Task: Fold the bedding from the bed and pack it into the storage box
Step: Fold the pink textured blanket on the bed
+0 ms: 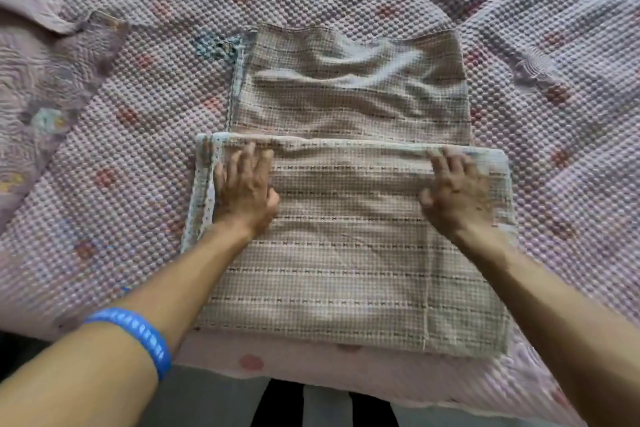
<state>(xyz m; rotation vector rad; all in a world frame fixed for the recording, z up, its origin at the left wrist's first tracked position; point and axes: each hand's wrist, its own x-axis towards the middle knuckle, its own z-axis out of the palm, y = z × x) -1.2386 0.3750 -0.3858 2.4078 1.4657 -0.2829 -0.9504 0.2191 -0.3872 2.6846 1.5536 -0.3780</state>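
Note:
A beige checked cloth with dark stitched lines lies partly folded on the bed. Its near half is doubled over, with the fold edge running across the middle. The far part lies flat and wrinkled beyond that edge. My left hand presses flat on the left end of the fold, fingers straight and pointing away. My right hand presses on the right end in the same way. The storage box is not in view.
A pink textured bedspread with red dots covers the bed all around the cloth. A bunched piece of purple bedding lies at the far left. The bed's near edge runs along the bottom, with floor below.

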